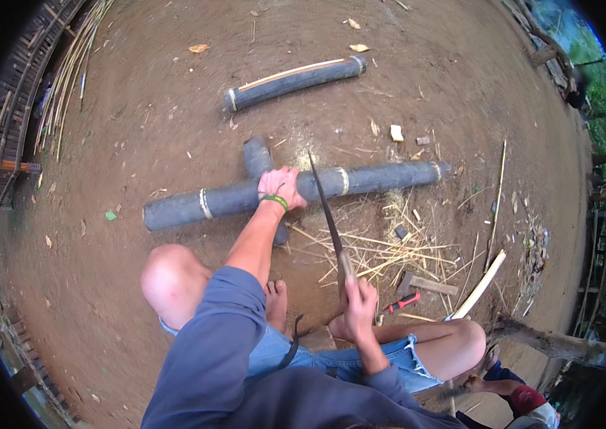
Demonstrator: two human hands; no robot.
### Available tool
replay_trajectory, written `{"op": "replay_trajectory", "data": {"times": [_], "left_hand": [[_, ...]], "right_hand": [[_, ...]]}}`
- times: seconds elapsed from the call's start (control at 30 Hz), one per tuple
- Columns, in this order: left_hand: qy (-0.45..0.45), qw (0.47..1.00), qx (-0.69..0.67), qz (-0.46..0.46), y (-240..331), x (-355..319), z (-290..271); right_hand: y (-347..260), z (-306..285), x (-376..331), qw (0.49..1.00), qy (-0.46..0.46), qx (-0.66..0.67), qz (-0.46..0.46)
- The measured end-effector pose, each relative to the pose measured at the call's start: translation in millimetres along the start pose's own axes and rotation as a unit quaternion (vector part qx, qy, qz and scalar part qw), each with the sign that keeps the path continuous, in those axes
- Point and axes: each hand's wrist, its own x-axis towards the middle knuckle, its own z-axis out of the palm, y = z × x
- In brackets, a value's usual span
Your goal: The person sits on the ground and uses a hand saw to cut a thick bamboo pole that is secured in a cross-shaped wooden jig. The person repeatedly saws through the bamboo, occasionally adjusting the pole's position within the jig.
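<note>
A long dark bamboo pole [389,179] with pale node rings lies across the ground in front of me. It rests over a shorter dark bamboo piece [256,157]. My left hand [281,187], with a green wristband, is closed over the pole near that crossing. In my right hand [359,304] is the handle of a long, narrow saw [330,225], seen nearly edge-on. Its dark blade points away from me and lies across the pole, right of my left hand. Whether the blade has cut in, I cannot tell. Pale sawdust [303,146] is scattered beyond the pole.
Farther off lies another bamboo length [296,82] with a pale strip along it. Thin split sticks [389,254], a red-handled tool [403,302] and a wooden-handled tool [435,287] lie near my right knee. Another person [525,400] is at lower right.
</note>
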Motion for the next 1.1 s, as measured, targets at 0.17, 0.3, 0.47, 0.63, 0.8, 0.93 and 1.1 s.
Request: {"op": "replay_trajectory", "data": {"times": [0.17,0.3,0.47,0.63,0.8,0.93,1.1], "left_hand": [[-0.014,1.0,-0.013,0.01,10,6,-7],[-0.068,0.997,-0.006,-0.025,-16,16,-22],[-0.055,0.998,-0.012,-0.007,-2,12,-4],[-0.114,0.993,-0.002,-0.02,-6,20,-21],[-0.118,0.992,-0.006,-0.031,-7,20,-24],[-0.11,0.993,-0.003,-0.029,-5,21,-25],[0.052,0.997,0.059,0.024,9,-1,1]], "right_hand": [[-61,52,121,0.987,-0.013,0.158,0.011],[5,20,-4,0.988,0.071,-0.086,-0.104],[-34,58,79,0.994,0.022,0.1,-0.034],[-40,49,81,0.985,-0.016,0.164,0.042],[-15,4,6,0.998,-0.003,0.066,0.008],[-44,51,116,0.943,-0.055,0.318,0.085],[-46,75,120,0.98,0.019,0.191,0.046]]}}
